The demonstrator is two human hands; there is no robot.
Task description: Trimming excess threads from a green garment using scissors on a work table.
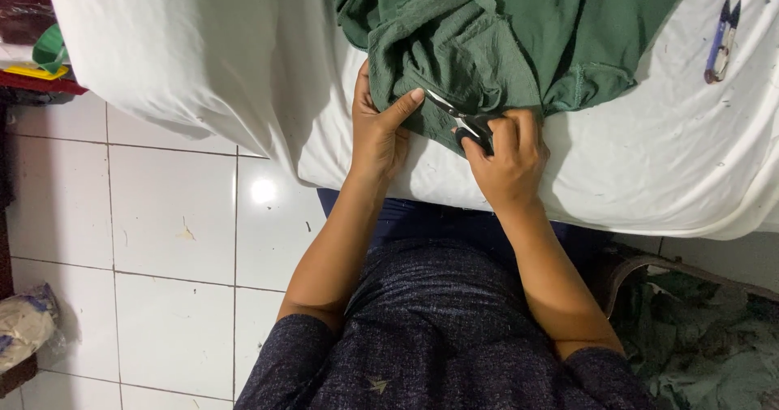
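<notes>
A crumpled dark green garment (503, 28) lies on a table covered with white cloth (665, 158). My left hand (377, 130) grips a fold of the green fabric, thumb pressed on its near edge. My right hand (510, 160) holds small black-handled scissors (461, 119), whose blades point left into the edge of the fabric, close to my left thumb. Most of the scissor handles are hidden in my fingers.
A small blue thread snipper (720, 41) lies on the white cloth at the far right. White floor tiles (162, 239) spread to the left. Green fabric scraps (706, 337) lie on the floor at lower right. A bundle (24, 329) sits at the lower left edge.
</notes>
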